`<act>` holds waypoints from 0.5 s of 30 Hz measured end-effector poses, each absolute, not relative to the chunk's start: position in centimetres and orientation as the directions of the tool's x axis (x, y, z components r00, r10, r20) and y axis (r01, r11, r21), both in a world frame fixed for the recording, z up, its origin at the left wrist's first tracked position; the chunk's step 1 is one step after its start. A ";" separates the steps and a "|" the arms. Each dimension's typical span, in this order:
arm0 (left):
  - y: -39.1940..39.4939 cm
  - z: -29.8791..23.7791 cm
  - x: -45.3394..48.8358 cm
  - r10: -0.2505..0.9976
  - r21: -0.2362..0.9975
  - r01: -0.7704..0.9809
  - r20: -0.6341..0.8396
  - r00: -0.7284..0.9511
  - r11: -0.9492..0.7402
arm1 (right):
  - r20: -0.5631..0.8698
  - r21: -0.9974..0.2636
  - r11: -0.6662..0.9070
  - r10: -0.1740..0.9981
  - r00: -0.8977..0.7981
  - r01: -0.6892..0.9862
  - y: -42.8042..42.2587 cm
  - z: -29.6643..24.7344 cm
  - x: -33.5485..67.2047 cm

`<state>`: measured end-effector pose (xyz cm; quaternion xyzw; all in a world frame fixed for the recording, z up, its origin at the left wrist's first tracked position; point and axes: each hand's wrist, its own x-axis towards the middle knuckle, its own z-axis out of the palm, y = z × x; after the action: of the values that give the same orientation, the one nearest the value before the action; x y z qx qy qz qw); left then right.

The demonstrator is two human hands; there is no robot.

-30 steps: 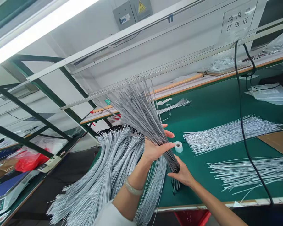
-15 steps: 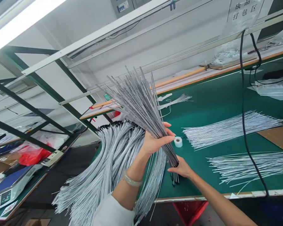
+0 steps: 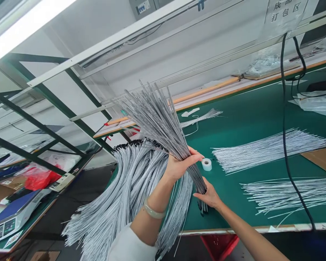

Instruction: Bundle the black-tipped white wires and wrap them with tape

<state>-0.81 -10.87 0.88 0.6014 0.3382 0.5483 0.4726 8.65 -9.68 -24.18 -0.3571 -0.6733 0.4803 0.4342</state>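
Observation:
A bundle of thin grey wires (image 3: 163, 125) is held tilted between both hands, fanned out at its upper end and tight at the lower, where small black ends show. My left hand (image 3: 180, 163) wraps round the bundle's middle. Lower down, my right hand (image 3: 209, 195) grips it near the black-tipped end. Behind and left of my left arm, a big heap of similar wires (image 3: 130, 181), with black ends along its top, droops over the table's edge. A small roll of white tape (image 3: 206, 164) stands on the green table (image 3: 241, 116), just right of my left fingers.
Two loose spreads of wire, an upper one (image 3: 266, 150) and a lower one (image 3: 293, 194), lie at right. A black cable (image 3: 285, 127) hangs before them. Brown cardboard (image 3: 322, 159) lies beside them. At left, a scale (image 3: 13, 217) stands on another bench. A metal frame (image 3: 51, 105) rises behind.
The fanned upper end of the bundle has swung slightly left and down. Both hands keep their grip, and the view has shifted a little.

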 end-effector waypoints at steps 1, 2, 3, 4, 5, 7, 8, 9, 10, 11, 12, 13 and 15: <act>-10.8 0.8 -0.9 0.924 0.937 -0.129 0.343 0.167 -0.325 | 0.241 -0.958 0.281 0.900 -0.362 0.060 -9.7 -24.2 8.5; -10.8 0.7 -0.9 0.925 0.936 -0.141 0.344 0.164 -0.323 | 0.234 -0.959 0.275 0.900 -0.368 0.061 -9.7 -24.3 8.4; -10.7 0.6 -1.0 0.927 0.937 -0.142 0.340 0.162 -0.319 | 0.222 -0.962 0.267 0.897 -0.383 0.066 -9.8 -24.4 8.3; -10.7 0.6 -1.0 0.929 0.939 -0.139 0.334 0.159 -0.314 | 0.208 -0.963 0.258 0.893 -0.400 0.076 -9.8 -24.4 8.3; -10.7 0.5 -1.1 0.932 0.942 -0.134 0.327 0.154 -0.308 | 0.197 -0.964 0.252 0.891 -0.409 0.086 -9.8 -24.5 8.2; -10.8 0.5 -1.0 0.938 0.947 -0.134 0.312 0.150 -0.293 | 0.194 -0.964 0.250 0.898 -0.396 0.093 -9.9 -24.7 8.0; -10.8 0.5 -1.0 0.940 0.947 -0.141 0.308 0.148 -0.288 | 0.195 -0.964 0.249 0.901 -0.387 0.094 -9.9 -24.7 8.0; -10.9 0.6 -0.9 0.941 0.947 -0.152 0.306 0.148 -0.284 | 0.196 -0.964 0.249 0.904 -0.379 0.095 -9.9 -24.7 7.9; -10.9 0.6 -0.8 0.942 0.946 -0.163 0.303 0.146 -0.279 | 0.197 -0.964 0.248 0.907 -0.373 0.095 -10.0 -24.7 7.9; -10.9 0.6 -0.7 0.944 0.946 -0.172 0.299 0.137 -0.274 | 0.197 -0.964 0.248 0.908 -0.369 0.094 -10.0 -24.7 7.8; -11.0 0.5 -0.6 0.947 0.946 -0.178 0.296 0.123 -0.272 | 0.198 -0.964 0.248 0.909 -0.366 0.093 -10.0 -24.7 7.7; -11.0 0.5 -0.4 0.951 0.946 -0.180 0.292 0.105 -0.270 | 0.199 -0.964 0.248 0.910 -0.363 0.093 -10.1 -24.7 7.7; -11.0 0.5 -0.1 0.954 0.944 -0.180 0.292 0.066 -0.276 | 0.201 -0.964 0.249 0.913 -0.354 0.094 -10.1 -24.6 7.5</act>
<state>-0.07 -11.02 0.50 0.5451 0.3552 0.5839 0.4855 7.47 -10.09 -24.64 -0.3778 -0.6667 0.4823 0.4245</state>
